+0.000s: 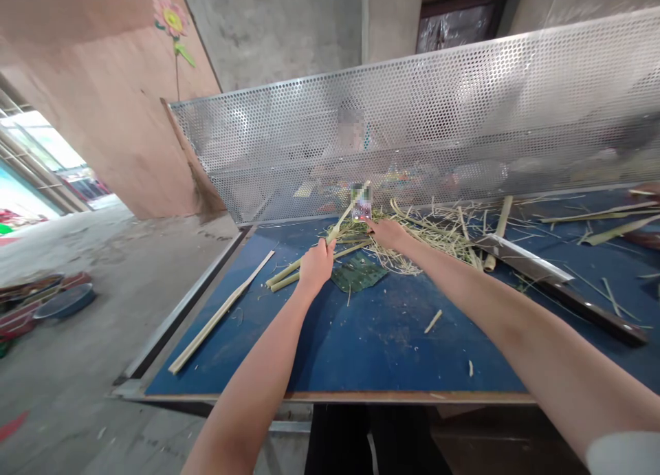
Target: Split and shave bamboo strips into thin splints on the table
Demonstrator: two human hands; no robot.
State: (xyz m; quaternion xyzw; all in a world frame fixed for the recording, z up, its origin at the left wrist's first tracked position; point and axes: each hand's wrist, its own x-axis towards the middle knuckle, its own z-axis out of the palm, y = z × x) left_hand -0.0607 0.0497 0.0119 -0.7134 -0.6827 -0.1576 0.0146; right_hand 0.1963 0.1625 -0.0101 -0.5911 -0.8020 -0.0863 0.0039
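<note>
My left hand (315,265) is closed around the lower end of a pale green bamboo strip (344,217), which points up and away. My right hand (388,233) holds nothing; a finger stretches toward the lit screen of a phone (361,212) propped against the mesh and seems to touch it. Thin shavings (427,238) are heaped around and behind that hand. Below both hands lies a dark green sheet (359,272) with bits scattered on it. Bamboo pieces (283,277) rest beside my left hand, and a longer split bamboo strip (221,313) lies farther left.
A large knife (546,272) with a dark handle lies on the blue tabletop (371,344) to the right. Perforated metal mesh (289,138) closes the back edge, with a person (353,145) behind it. More strips (619,221) lie far right; a basin (64,302) sits on the floor.
</note>
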